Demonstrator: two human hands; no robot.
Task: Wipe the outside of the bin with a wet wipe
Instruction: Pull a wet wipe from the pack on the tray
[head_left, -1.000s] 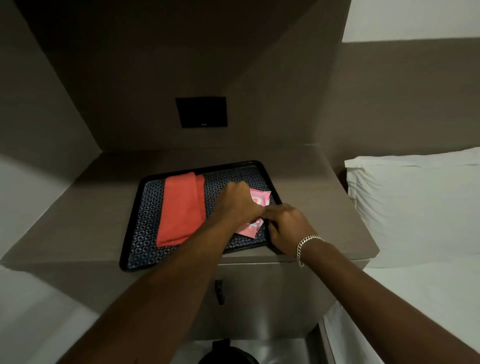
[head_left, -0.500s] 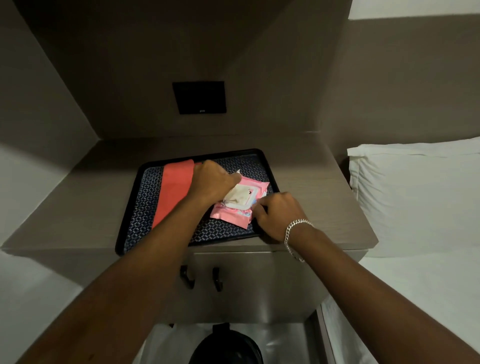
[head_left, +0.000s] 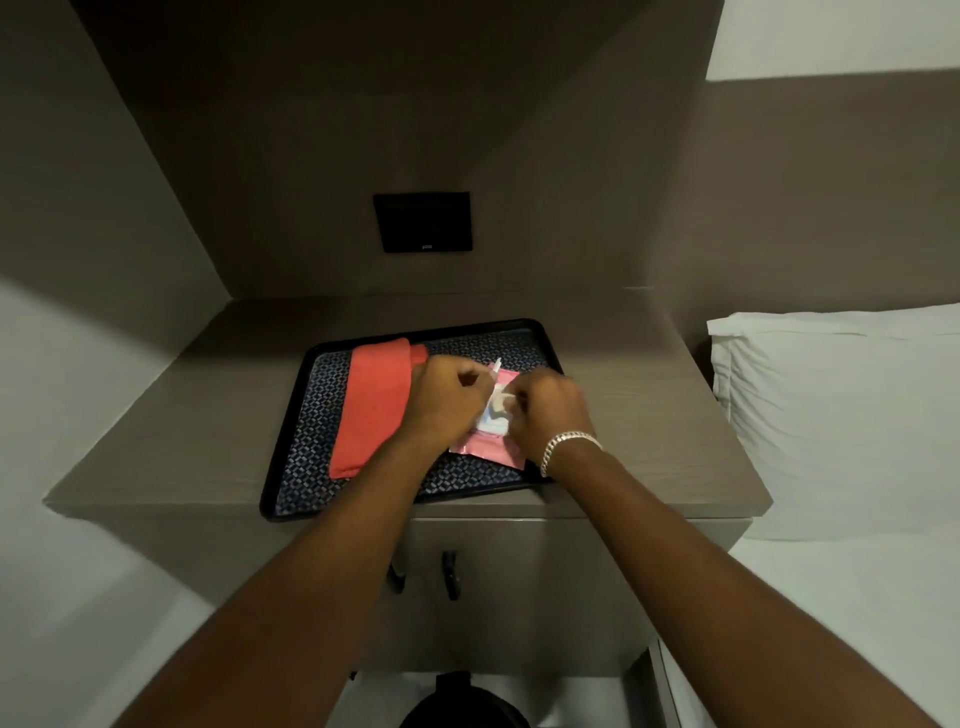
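Wipe pack (head_left: 485, 451) near tray's (head_left: 291, 415) right edge. Left hand (head_left: 451, 397) pinches flap back; right hand (head_left: 550, 410) pinches 1 wipe (head_left: 497, 410), pulling it free.

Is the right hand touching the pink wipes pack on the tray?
Touching. The head view shows the right hand on the pink wipes pack, its fingers pinching the white wipe at the opening.

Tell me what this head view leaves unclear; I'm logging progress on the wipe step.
- Wet wipe pack: mostly covered by both hands.
- Right hand: motion-blurred, so its hold on the white wipe is unclear.
- Left hand: fingertips hidden.
- Bin: cut off by the bottom edge.
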